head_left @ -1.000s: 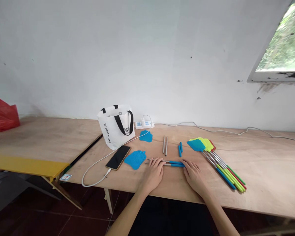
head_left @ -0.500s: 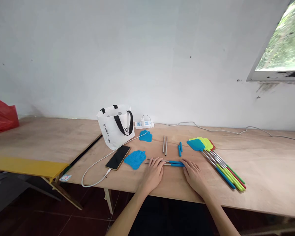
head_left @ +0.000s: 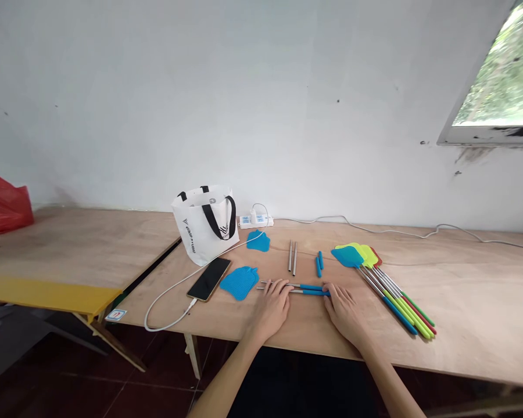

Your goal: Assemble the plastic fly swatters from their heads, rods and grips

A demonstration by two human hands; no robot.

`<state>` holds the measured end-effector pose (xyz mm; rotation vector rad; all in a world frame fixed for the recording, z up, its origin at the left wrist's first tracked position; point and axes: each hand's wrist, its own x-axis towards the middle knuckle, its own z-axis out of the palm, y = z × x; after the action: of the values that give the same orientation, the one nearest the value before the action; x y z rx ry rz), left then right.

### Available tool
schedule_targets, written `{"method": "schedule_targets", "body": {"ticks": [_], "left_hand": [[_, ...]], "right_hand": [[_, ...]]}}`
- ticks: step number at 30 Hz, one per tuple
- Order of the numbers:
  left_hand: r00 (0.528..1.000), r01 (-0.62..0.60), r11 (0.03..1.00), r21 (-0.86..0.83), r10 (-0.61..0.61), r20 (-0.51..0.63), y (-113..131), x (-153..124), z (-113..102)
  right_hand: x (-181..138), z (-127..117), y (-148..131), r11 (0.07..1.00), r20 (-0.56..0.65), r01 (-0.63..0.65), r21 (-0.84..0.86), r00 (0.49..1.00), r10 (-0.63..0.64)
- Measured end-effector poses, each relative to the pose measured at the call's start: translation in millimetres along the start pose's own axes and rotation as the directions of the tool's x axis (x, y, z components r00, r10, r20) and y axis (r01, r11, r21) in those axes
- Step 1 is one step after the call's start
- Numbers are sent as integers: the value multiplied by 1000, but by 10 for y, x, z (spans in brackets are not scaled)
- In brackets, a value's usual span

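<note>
Two thin metal rods with blue handle grips (head_left: 312, 289) lie side by side across the table in front of me. My left hand (head_left: 274, 302) rests over their metal part, fingers bent down around it, and the bare rod tips stick out to its left. At the other end, my right hand (head_left: 342, 307) lies on the table with its fingers stretched forward, touching the ends of the blue grips. Beyond lie two short metal tubes (head_left: 295, 258) and two loose blue grips (head_left: 318, 266). Blue perforated fly swatter heads (head_left: 239, 283) lie to the left, with another blue head (head_left: 258, 241) farther back.
Several fly swatters (head_left: 392, 296) in blue, yellow-green and red lie stacked at the right. A phone (head_left: 209, 280) on a white cable, a white tote bag (head_left: 207, 232) and a power strip (head_left: 257, 220) are at the left. A red bag (head_left: 6, 203) sits on the neighbouring table.
My right hand has shifted very slightly to the right, and a bit more of the blue grip ends shows. My left hand and the other things stay in place.
</note>
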<state>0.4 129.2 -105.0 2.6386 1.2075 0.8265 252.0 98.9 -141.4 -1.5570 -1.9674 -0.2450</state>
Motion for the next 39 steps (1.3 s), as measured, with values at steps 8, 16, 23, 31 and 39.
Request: {"method": "schedule_targets", "body": {"ticks": [8, 16, 23, 31, 39], "left_hand": [[1000, 2, 1000, 1, -2, -20, 1, -5, 18], [1000, 19, 1000, 9, -19, -5, 35, 6, -36], [1000, 17, 996, -86, -19, -15, 46, 18, -25], [992, 59, 989, -132, -73, -107, -122, 44, -285], [887, 460, 836, 298, -421, -188, -755, -165, -631]], "right_hand": [[13, -41, -29, 1000, -6, 16, 4, 1000, -16], [25, -72, -64, 1000, 9, 2, -10, 1000, -2], [20, -89, -83, 1000, 5, -8, 22, 1000, 8], [29, -135, -104, 999, 65, 40, 6, 997, -40], [40, -169, -388, 990, 100, 135, -39, 986, -131]]}}
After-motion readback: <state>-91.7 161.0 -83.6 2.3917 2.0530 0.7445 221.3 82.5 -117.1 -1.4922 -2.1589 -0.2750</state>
